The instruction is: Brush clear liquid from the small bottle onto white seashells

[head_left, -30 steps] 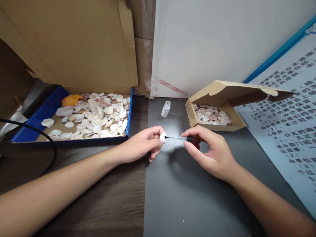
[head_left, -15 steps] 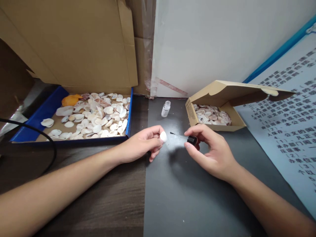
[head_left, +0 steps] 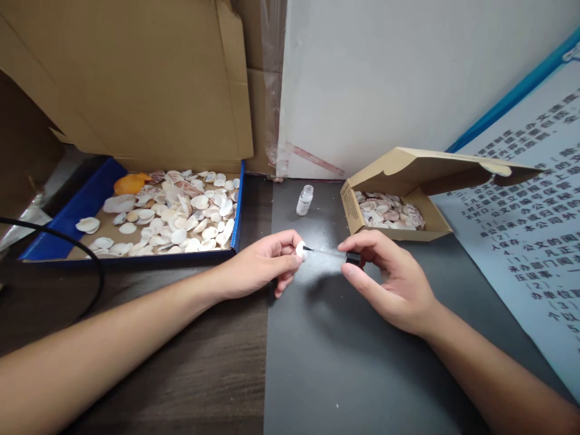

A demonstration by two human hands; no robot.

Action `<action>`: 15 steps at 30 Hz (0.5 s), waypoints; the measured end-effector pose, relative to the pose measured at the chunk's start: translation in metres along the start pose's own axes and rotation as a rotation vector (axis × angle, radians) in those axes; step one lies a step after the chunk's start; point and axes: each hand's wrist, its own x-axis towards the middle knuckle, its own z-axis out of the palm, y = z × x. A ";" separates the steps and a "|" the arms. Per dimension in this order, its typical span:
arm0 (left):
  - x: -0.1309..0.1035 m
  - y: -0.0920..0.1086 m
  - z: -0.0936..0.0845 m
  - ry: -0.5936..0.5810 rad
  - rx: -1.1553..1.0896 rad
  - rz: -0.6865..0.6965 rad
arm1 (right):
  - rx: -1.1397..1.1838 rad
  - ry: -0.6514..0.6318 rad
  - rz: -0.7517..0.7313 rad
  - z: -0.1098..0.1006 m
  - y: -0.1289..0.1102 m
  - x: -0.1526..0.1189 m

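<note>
Between the thumb and fingers of my left hand (head_left: 272,260) is a small white seashell (head_left: 300,249), held up over the grey mat. My right hand (head_left: 387,281) pinches the black cap of a brush applicator (head_left: 352,259). Its thin clear stem points left, and the dark brush tip lies against the face of the shell. A small clear glass bottle (head_left: 305,200) with a white label stands uncapped behind the hands.
A blue-edged cardboard box (head_left: 238,208) on the left holds many shells. At the right, a smaller open carton (head_left: 437,220) contains more shells. A black cable (head_left: 97,272) crosses the left side. Printed sheet (head_left: 521,241) lies far right; a white panel (head_left: 408,78) stands behind.
My right hand has brought the brush tip leftward from a short gap away onto the shell. The left hand has barely moved, still pinching the shell.
</note>
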 end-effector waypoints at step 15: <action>0.001 -0.003 -0.003 -0.014 -0.029 0.014 | -0.043 -0.036 0.010 0.000 0.002 0.000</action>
